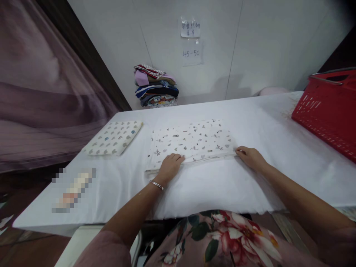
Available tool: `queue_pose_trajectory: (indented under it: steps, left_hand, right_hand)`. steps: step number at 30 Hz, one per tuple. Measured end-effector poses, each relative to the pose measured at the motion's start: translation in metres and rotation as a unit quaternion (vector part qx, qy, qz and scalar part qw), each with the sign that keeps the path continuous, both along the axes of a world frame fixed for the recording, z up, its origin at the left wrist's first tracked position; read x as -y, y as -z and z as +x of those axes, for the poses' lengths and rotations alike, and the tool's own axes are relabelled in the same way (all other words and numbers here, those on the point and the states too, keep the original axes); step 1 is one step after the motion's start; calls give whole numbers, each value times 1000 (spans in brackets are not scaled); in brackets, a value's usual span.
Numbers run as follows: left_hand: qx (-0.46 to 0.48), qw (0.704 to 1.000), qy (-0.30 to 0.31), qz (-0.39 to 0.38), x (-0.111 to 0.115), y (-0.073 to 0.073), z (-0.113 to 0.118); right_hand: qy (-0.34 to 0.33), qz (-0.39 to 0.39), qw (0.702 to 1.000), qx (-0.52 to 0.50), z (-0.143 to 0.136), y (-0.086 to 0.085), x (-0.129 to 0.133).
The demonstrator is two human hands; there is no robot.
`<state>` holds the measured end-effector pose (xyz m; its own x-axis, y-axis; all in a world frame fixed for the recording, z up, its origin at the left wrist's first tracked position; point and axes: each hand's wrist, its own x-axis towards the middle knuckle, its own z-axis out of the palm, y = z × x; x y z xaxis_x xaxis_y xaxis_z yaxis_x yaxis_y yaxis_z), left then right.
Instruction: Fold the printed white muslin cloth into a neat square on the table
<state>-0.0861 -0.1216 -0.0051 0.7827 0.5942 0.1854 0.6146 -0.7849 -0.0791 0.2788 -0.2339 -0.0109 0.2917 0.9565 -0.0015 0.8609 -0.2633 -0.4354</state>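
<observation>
A folded white cloth [194, 139] printed with small grey and brown motifs lies in the middle of the table, its layered edge facing me. My left hand [171, 166] rests on the near edge of this cloth, palm down, its fingers stretched over the fabric. At the near right corner, my right hand [249, 155] is closed, thumb and fingers pinching the fabric. A bracelet [157, 184] circles my left wrist.
The table [119, 193] wears a white cover. A folded cream cloth [114, 138] lies at left, beyond a blurred-out item [73, 191]. Folded fabrics [157, 87] are stacked by the wall. A red basket [328, 111] stands at right. Paper signs [191, 52] hang on the wall.
</observation>
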Motion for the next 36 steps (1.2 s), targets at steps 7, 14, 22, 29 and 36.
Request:
queue_pose_trajectory:
  steps: [7, 14, 22, 29, 36]
  left_hand:
    - [25, 999, -29, -29, 5, -2, 7]
    - [30, 999, 5, -28, 2, 5, 6]
    - [67, 993, -99, -11, 9, 3, -47]
    - [82, 979, -183, -27, 17, 4, -92]
    - [174, 945, -266, -72, 16, 10, -113]
  right_hand:
    - [-147, 139, 970, 133, -18, -8, -5]
    - [-333, 108, 930, 113, -75, 7, -19]
    - [-330, 104, 931, 114, -75, 12, -11]
    - [-352, 138, 916, 135, -110, 19, -31]
    - [-373, 150, 902, 157, -125, 37, -40]
